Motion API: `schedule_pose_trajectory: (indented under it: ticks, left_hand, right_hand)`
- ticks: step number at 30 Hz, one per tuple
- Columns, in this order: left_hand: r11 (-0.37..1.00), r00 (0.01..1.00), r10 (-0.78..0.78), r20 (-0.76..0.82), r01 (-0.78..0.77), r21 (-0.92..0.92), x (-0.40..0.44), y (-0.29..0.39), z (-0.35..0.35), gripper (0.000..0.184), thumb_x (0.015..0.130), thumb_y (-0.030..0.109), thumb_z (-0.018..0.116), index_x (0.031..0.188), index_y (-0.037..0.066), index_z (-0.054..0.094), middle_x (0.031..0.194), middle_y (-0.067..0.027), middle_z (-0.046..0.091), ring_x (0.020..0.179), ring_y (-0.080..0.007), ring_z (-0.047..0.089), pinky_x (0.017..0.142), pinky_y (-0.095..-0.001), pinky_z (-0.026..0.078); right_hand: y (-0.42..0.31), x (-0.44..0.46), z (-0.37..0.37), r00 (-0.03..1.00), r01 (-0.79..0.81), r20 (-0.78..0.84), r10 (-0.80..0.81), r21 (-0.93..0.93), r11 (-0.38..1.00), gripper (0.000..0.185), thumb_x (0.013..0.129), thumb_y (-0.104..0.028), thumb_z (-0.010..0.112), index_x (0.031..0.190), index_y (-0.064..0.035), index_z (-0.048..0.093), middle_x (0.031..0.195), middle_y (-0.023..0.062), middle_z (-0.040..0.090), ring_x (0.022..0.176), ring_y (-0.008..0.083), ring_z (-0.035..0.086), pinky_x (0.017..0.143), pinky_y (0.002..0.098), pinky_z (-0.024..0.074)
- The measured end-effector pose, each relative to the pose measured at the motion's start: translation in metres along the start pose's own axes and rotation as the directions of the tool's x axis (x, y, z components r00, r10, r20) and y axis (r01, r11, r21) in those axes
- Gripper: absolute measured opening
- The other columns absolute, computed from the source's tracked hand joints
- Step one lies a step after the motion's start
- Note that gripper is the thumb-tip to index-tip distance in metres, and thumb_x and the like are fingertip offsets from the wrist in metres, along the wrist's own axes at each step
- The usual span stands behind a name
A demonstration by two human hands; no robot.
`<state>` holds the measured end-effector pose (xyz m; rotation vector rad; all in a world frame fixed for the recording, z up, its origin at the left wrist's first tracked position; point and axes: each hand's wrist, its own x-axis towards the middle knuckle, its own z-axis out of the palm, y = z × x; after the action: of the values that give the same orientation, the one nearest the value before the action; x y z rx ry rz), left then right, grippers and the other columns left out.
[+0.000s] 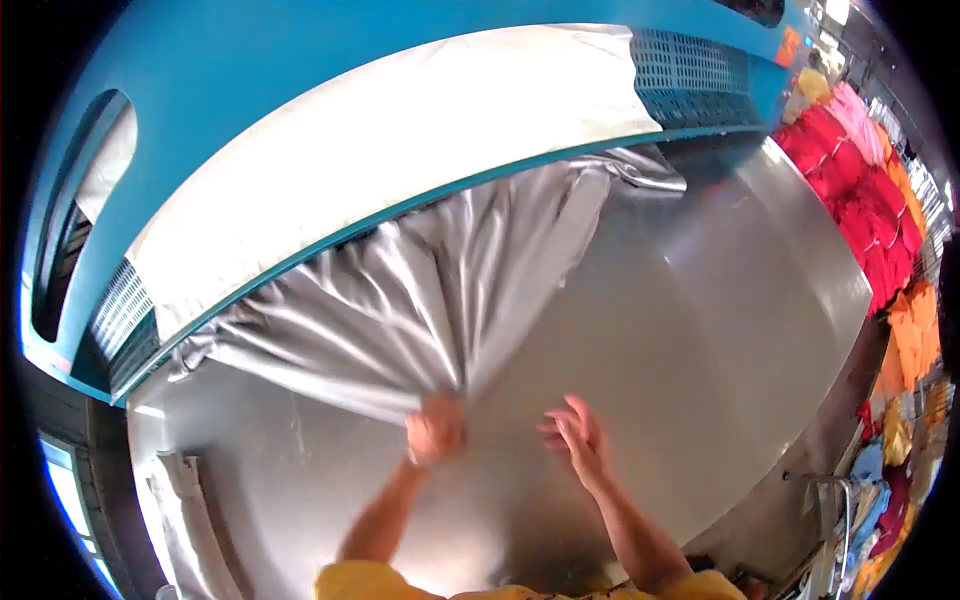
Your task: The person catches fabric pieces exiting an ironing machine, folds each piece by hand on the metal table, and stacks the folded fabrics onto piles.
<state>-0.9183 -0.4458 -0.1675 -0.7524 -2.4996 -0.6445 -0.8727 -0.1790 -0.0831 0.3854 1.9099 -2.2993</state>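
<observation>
Silvery grey fabric (420,290) fans out in folds from below the edge of a blue machine (300,60). Its folds gather to a point at my left hand (436,430), which is closed around the cloth and a little blurred. To the right, apart from the fabric, my right hand (578,435) hangs above the metal table (680,370) with its fingers spread and nothing in them. White cloth (400,130) lies stretched over the machine's perforated panel (700,75), above the grey fabric.
Bundles of red fabric (860,190) are piled at the right beyond the table, with orange cloth (912,330) below them. A metal rail (840,490) stands at lower right. A folded pale strip (185,510) lies at the table's left side.
</observation>
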Motion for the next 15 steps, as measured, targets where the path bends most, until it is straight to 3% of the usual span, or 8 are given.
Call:
schedule_pose_trajectory:
  ticks: [1,2,4,6,10,11,13,15]
  left_hand:
    - [0.978,0.98,-0.13,0.151,0.152,-0.142,-0.019,0.054,-0.039,0.004,0.067,0.007,0.053,0.07,0.009,0.053,0.063,-0.0101,0.048,0.059,-0.03,0.051,0.048,-0.0376,0.043]
    - [0.951,0.957,-0.219,0.188,0.253,-0.18,-0.049,0.091,-0.068,0.006,0.067,0.006,0.053,0.071,0.01,0.056,0.063,-0.0091,0.047,0.057,-0.0296,0.051,0.049,-0.0394,0.043]
    - [0.904,0.902,-0.424,0.078,0.426,-0.018,-0.128,0.122,-0.106,0.009,0.068,0.005,0.054,0.075,0.008,0.059,0.067,-0.0097,0.051,0.061,-0.0301,0.053,0.051,-0.039,0.044]
    - [0.837,0.838,-0.546,0.015,0.545,0.05,-0.185,0.142,-0.141,0.012,0.069,0.006,0.056,0.08,0.006,0.06,0.071,-0.0108,0.053,0.065,-0.0315,0.054,0.055,-0.0389,0.046]
    - [0.862,0.838,-0.495,0.231,0.439,0.253,-0.186,0.18,-0.181,0.033,0.06,0.011,0.068,0.092,0.009,0.059,0.095,-0.0103,0.054,0.091,-0.0299,0.05,0.079,-0.0416,0.041]
    - [0.823,0.819,-0.551,0.16,0.501,0.267,-0.179,0.184,-0.181,0.033,0.06,0.011,0.068,0.092,0.011,0.06,0.096,-0.009,0.053,0.092,-0.0289,0.05,0.08,-0.0405,0.04]
    - [0.746,0.762,-0.633,0.138,0.553,0.371,-0.177,0.177,-0.15,0.027,0.07,0.008,0.056,0.097,0.012,0.06,0.098,-0.0087,0.054,0.094,-0.0275,0.05,0.08,-0.0402,0.041]
    - [0.845,0.851,-0.51,0.124,0.468,0.259,-0.135,0.2,-0.104,0.025,0.072,0.009,0.055,0.096,0.012,0.06,0.097,-0.0079,0.056,0.092,-0.0272,0.054,0.075,-0.0384,0.047]
  right_hand:
    - [-0.005,0.006,0.014,0.987,-0.158,0.044,0.152,0.23,0.96,0.042,0.087,-0.032,0.054,0.11,0.0027,0.047,0.099,0.012,0.056,0.076,0.0166,0.057,0.062,0.0281,0.048]
    - [0.009,0.019,0.006,0.974,-0.228,0.025,0.227,0.089,0.969,0.047,0.085,-0.034,0.057,0.111,0.0024,0.046,0.1,0.0122,0.055,0.079,0.0164,0.056,0.065,0.0287,0.0476]
    - [0.061,0.056,-0.003,0.956,-0.229,-0.103,0.276,0.332,0.915,0.058,0.078,-0.04,0.062,0.12,-0.0032,0.045,0.113,0.0116,0.053,0.1,0.0208,0.053,0.083,0.035,0.0452]
    - [0.03,0.045,-0.019,0.969,-0.189,-0.024,0.247,0.576,0.796,0.052,0.082,-0.035,0.059,0.12,-0.0035,0.045,0.119,0.0084,0.051,0.107,0.0223,0.048,0.092,0.0391,0.0392]
    - [0.04,0.015,-0.073,0.998,-0.045,0.059,0.018,0.496,0.867,0.048,0.086,-0.033,0.054,0.122,-0.0031,0.044,0.121,0.0098,0.049,0.108,0.0229,0.048,0.092,0.0409,0.0394]
    - [0.024,0.004,-0.098,0.993,-0.08,-0.025,0.112,0.544,0.835,0.051,0.086,-0.036,0.052,0.124,-0.0033,0.043,0.123,0.0096,0.047,0.111,0.0236,0.045,0.094,0.0422,0.037]
    - [0.022,0.003,-0.186,0.947,0.159,-0.319,-0.034,0.373,0.914,0.056,0.087,-0.04,0.049,0.127,-0.0027,0.041,0.125,0.0095,0.046,0.115,0.0251,0.042,0.097,0.0421,0.0347]
    - [-0.004,-0.003,-0.282,0.875,0.276,-0.471,-0.113,0.292,0.916,0.053,0.087,-0.036,0.048,0.128,-0.003,0.04,0.126,0.011,0.044,0.113,0.0257,0.044,0.097,0.0417,0.0347]
